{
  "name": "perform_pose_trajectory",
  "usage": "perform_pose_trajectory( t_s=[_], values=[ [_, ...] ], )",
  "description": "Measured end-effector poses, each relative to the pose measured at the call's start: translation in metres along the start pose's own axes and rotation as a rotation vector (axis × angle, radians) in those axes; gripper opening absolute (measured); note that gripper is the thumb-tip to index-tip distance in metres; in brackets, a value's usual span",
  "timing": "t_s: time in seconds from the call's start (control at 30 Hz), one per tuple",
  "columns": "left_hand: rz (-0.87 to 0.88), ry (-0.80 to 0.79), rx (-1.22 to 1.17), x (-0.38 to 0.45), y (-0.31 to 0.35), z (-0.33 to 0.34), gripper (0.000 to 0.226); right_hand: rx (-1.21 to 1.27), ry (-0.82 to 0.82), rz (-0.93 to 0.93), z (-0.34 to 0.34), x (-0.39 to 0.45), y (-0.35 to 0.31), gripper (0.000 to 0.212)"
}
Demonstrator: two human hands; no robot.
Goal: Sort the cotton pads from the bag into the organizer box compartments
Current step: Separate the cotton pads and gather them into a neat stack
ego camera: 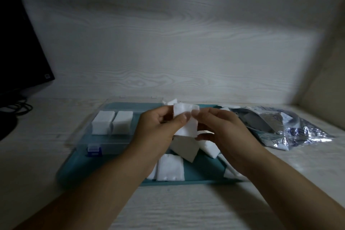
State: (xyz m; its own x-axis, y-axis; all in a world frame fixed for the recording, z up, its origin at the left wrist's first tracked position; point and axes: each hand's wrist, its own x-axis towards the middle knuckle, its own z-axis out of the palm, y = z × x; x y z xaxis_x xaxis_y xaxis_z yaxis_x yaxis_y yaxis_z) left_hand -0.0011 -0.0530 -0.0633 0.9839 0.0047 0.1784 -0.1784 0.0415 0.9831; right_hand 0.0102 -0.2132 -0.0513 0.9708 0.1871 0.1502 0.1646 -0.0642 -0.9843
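A person's two hands meet above a teal tray (pixel 196 179) on a pale wood-grain desk (pixel 186 207), working a small bunch of white cotton pads (pixel 185 115) between them. The left hand (pixel 160 127) comes in from 7 o'clock, its thumb and fingers curled round the near left edge of the bunch; the right hand (pixel 222 127) comes in from 5 o'clock and pinches the upper right corner between thumb and forefinger. The bunch is lifted clear of the tray, just beyond the middle of it.

Below the hands, loose cotton pads (pixel 170 168) lie scattered on the tray, some flat, some overlapping and tilted, with more partly hidden under the right wrist. At 9 o'clock from the hands, a clear plastic organizer box (pixel 104 140) with a blue latch (pixel 94 151) sits on the left part of the tray; two of its far compartments each hold a neat stack of pads (pixel 113 122), side by side and touching the divider between them. At 3 o'clock, off the tray's right edge, a crumpled clear bag (pixel 291 127) with blue printing lies on the desk. At 10 o'clock, a dark monitor (pixel 20 52) stands at the desk's far left corner, cables (pixel 20 107) trailing below it. A wood-grain panel (pixel 168 33) rises behind the desk.
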Motion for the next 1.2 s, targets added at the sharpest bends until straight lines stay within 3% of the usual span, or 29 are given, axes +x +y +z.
perform_pose_trajectory(
  t_s=[0.1,0.2,0.37,0.57,0.63,0.73,0.8,0.87,0.93,1.03,1.2],
  values=[
    [-0.006,-0.054,0.008,0.001,-0.001,0.000,0.021,0.007,0.013,-0.029,0.000,0.002,0.001,0.037],
    [0.008,-0.068,-0.007,0.001,-0.003,0.002,0.026,0.101,0.027,-0.029,-0.001,0.003,0.003,0.025],
    [0.045,-0.048,-0.013,0.005,-0.005,0.001,0.026,0.287,-0.049,0.060,-0.005,0.002,0.000,0.029],
    [0.064,0.039,-0.021,0.004,-0.004,0.002,0.031,0.272,-0.031,0.042,-0.003,0.002,0.000,0.026],
    [0.069,0.127,-0.044,0.007,-0.002,0.001,0.037,0.088,0.076,-0.061,-0.002,0.003,0.001,0.019],
    [0.049,0.248,-0.095,0.013,0.000,-0.007,0.043,-0.521,0.174,-0.281,-0.004,0.002,0.005,0.012],
    [0.016,0.276,-0.132,0.016,-0.001,-0.011,0.037,-0.856,0.042,-0.330,-0.002,-0.002,0.009,0.016],
    [-0.014,0.270,-0.146,0.017,-0.003,-0.012,0.023,-1.029,-0.145,-0.372,0.005,-0.007,0.015,0.022],
    [-0.032,0.253,-0.149,0.016,-0.003,-0.011,0.018,-1.147,-0.273,-0.471,0.013,-0.009,0.024,0.027],
    [-0.040,0.247,-0.160,0.015,-0.002,-0.009,0.018,-1.181,-0.291,-0.422,0.016,-0.008,0.030,0.036],
    [-0.051,0.253,-0.215,0.015,0.000,-0.009,0.025,-1.049,-0.070,-0.390,0.007,-0.002,0.021,0.022]
  ],
)
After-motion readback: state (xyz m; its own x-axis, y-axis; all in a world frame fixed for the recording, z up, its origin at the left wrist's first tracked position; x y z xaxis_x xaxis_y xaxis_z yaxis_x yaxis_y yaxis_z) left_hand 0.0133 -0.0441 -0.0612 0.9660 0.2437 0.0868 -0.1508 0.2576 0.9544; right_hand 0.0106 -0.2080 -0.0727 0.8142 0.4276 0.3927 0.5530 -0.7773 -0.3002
